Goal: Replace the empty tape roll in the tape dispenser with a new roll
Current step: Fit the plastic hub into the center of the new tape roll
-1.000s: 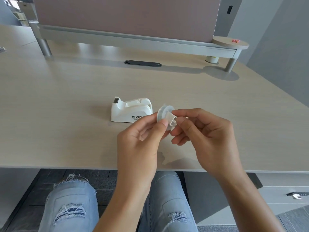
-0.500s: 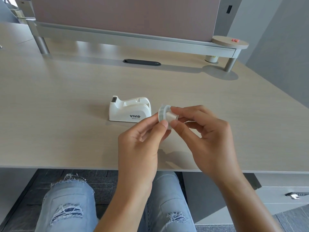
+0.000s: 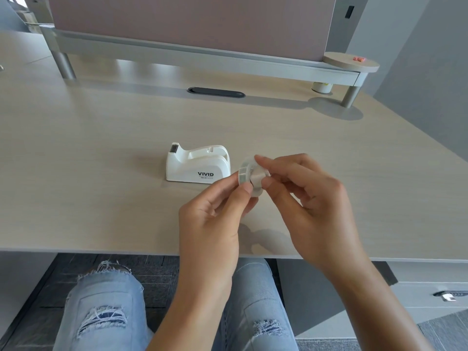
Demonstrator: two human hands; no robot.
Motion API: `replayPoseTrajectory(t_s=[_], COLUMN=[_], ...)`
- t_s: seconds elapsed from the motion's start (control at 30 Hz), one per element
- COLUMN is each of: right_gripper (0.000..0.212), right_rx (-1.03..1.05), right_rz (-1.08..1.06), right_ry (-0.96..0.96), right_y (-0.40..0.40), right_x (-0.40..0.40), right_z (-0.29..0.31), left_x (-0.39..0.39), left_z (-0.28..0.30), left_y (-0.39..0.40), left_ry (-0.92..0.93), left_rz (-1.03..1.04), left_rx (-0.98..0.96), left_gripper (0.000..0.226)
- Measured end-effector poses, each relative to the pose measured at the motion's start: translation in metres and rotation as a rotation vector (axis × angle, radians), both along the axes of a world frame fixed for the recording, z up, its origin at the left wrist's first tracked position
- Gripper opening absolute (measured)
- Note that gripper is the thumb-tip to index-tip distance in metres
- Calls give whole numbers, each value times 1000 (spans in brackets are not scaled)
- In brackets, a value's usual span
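Hands, left and right, clamp fingers on tape roll (core fitting, likely); next, seat it in empty dispenser.

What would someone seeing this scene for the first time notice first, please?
Two bare hands meet above the near desk edge, the left hand and right hand pinching a small clear tape roll between fingertips. Just behind and left of it, a white tape dispenser marked VIVID stands alone on the pale wooden desk.

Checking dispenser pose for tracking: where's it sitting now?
Head view: the tape dispenser stands on the desk, centre frame, just left of the tape roll held by both hands.
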State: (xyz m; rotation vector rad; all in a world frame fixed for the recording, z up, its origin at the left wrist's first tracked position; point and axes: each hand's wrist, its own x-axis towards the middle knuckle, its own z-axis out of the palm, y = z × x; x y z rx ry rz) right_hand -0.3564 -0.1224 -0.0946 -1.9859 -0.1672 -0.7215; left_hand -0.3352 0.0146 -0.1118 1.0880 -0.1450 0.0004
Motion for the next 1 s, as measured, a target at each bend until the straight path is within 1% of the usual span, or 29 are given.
replayPoseTrajectory(t_s=[0.07, 0.1, 0.23, 0.33, 0.4, 0.6, 0.83, 1.0], right_gripper=[30, 26, 17, 19, 21, 22, 22, 23], right_rx=[71, 73, -51, -212, -276, -357, -432, -457], right_rz=[-13, -27, -68, -107, -121, -131, -94, -43], right_ry=[2, -6, -65, -131, -164, -211, -287, -310], right_y=[0, 0, 1, 1, -1, -2, -1, -3], right_x=[-1, -1, -1, 0, -1, 0, 3, 6], right_z=[1, 2, 4, 3, 2, 2, 1, -5], left_x=[-1, -1, -2, -2, -4, -5, -4, -5], left_z=[0, 1, 3, 4, 4, 6, 9, 10], left_y=[1, 2, 4, 4, 4, 6, 11, 15], left_ry=[-2, -5, -9, 5, 7, 19, 19, 46], left_rz=[-2, -5, -10, 5, 8, 31, 58, 68], left_rx=[-2, -2, -5, -8, 2, 35, 80, 121], left_gripper=[22, 22, 19, 19, 19, 20, 19, 23])
